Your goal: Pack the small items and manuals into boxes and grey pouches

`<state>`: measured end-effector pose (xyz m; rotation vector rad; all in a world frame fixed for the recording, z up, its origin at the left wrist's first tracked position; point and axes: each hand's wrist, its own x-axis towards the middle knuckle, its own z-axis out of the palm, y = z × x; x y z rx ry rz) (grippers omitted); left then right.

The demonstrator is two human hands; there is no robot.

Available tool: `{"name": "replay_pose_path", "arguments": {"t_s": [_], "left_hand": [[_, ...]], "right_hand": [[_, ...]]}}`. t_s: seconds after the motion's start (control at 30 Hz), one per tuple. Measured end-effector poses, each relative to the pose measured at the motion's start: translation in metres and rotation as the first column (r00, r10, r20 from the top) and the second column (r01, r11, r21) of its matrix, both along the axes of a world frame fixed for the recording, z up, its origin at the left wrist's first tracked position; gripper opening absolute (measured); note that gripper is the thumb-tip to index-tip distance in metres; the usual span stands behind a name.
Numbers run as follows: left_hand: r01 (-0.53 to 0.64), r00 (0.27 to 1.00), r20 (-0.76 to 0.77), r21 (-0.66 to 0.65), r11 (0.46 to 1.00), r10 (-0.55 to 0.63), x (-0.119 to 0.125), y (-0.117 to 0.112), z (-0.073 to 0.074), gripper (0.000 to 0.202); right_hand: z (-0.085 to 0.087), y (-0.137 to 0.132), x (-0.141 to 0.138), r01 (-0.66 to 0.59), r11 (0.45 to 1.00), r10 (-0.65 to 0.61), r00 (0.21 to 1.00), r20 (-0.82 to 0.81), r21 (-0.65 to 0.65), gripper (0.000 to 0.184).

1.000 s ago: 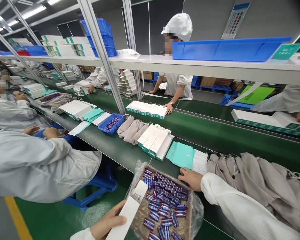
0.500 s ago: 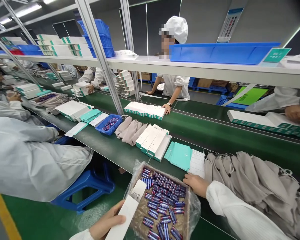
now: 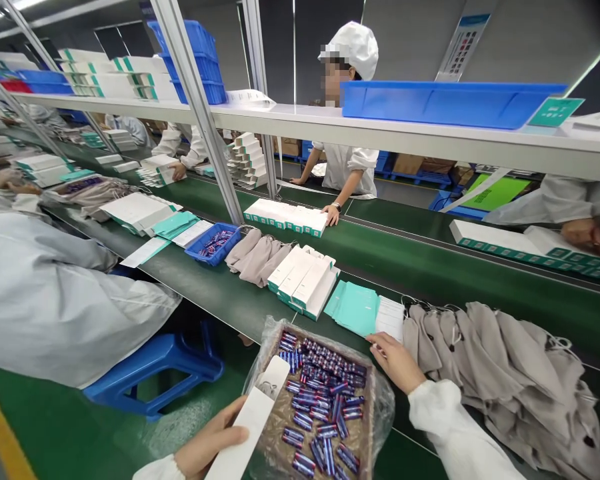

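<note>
My left hand [image 3: 210, 440] is closed around a long white carton [image 3: 250, 427], tilted over the left side of the battery box. The carton's upper end is unsealed and shows a wire-like grey item inside. Many blue and red batteries [image 3: 325, 400] lie in a shallow brown box [image 3: 367, 413] lined with clear plastic. My right hand [image 3: 397, 360] is at the box's upper right corner, by the lower edge of the white leaflets [image 3: 390, 319]. Its fingertips are drawn together; anything between them is too small to make out. Teal cards [image 3: 353, 307] lie left of the leaflets.
Grey drawstring pouches [image 3: 500, 353] are heaped at right. White-and-teal cartons [image 3: 303, 277], more pouches and a blue battery tray [image 3: 213, 243] line the bench. A blue stool [image 3: 155, 373] stands at left. Co-workers sit and stand around the green conveyor [image 3: 410, 250], under a shelf.
My right hand has lifted slightly at the leaflets' edge and its fingers have drawn in. My left hand still holds the carton. The view has shifted slightly.
</note>
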<state>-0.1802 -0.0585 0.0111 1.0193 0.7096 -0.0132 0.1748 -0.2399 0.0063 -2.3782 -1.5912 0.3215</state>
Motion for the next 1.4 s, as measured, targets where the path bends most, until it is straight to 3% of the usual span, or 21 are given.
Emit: {"name": "replay_pose_path", "arguments": {"t_s": [0.2, 0.47, 0.87, 1.2, 1.4], "left_hand": [[-0.013, 1.0, 0.013, -0.009, 1.0, 0.013, 0.0, 0.0, -0.002, 0.079], [-0.013, 0.999, 0.044, 0.013, 1.0, 0.012, 0.002, 0.0, -0.009, 0.077], [0.051, 0.994, 0.097, -0.004, 0.999, -0.05, 0.02, -0.005, 0.001, 0.074], [0.042, 0.994, 0.104, 0.031, 0.999, -0.045, 0.018, -0.005, -0.005, 0.071], [0.058, 0.992, 0.106, 0.051, 0.997, -0.063, 0.016, -0.002, -0.013, 0.07]], "right_hand": [[-0.016, 0.002, 0.017, -0.05, 0.976, 0.11, 0.952, 0.287, -0.21, 0.032], [-0.007, 0.013, 0.017, -0.117, 0.939, 0.257, 0.864, 0.433, -0.323, 0.026], [-0.01, 0.02, 0.029, -0.183, 0.884, 0.388, 0.799, 0.459, -0.43, 0.027], [-0.008, 0.009, 0.032, -0.187, 0.879, 0.415, 0.751, 0.513, -0.438, 0.029], [-0.003, 0.011, 0.04, -0.304, 0.832, 0.521, 0.712, 0.47, -0.463, 0.03]]}}
